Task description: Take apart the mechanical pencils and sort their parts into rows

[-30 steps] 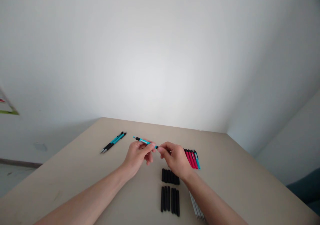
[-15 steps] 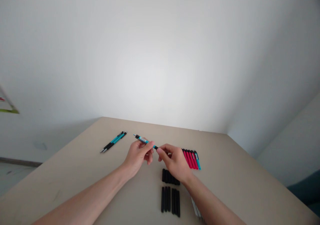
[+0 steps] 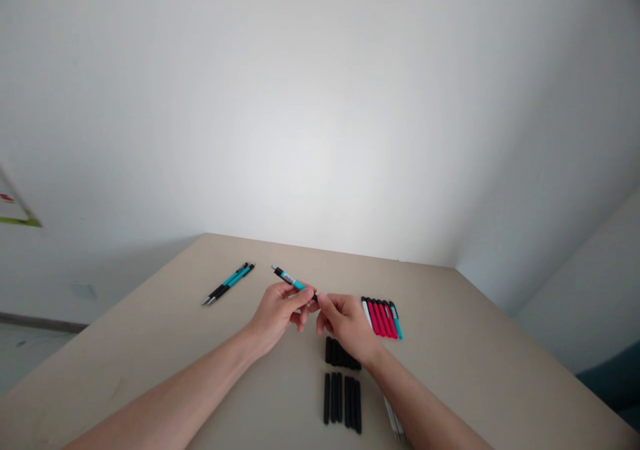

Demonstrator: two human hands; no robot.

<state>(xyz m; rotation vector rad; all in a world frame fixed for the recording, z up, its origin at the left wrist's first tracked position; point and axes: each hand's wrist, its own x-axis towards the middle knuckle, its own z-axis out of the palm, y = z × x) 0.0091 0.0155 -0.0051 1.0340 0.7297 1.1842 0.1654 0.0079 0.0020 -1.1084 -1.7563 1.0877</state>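
Observation:
A teal pen (image 3: 291, 279) with a black clip is held in the air above the table, tilted, its push-button end pointing up and to the left. My left hand (image 3: 274, 315) pinches its barrel between thumb and fingers. At the pen's lower end, my right hand (image 3: 353, 327) closes thumb and fingers on the black grip part. My fingers cover the tip. Black grips (image 3: 342, 355) lie in a row just below my right hand, partly hidden by it. More black tubes (image 3: 343, 400) stand in two groups nearer to me.
Two assembled teal pens (image 3: 230, 283) lie on the left of the beige table (image 3: 165, 343). Right of my hands is a row of red barrels (image 3: 383, 319) with a white barrel (image 3: 367, 313) and a teal one (image 3: 395, 321). Thin white refills (image 3: 393, 420) are partly under my right forearm.
My hands have drawn closer together along the pen, and the left grip sits lower on the barrel. More of the teal barrel shows. The white barrel has come into view beside my right hand.

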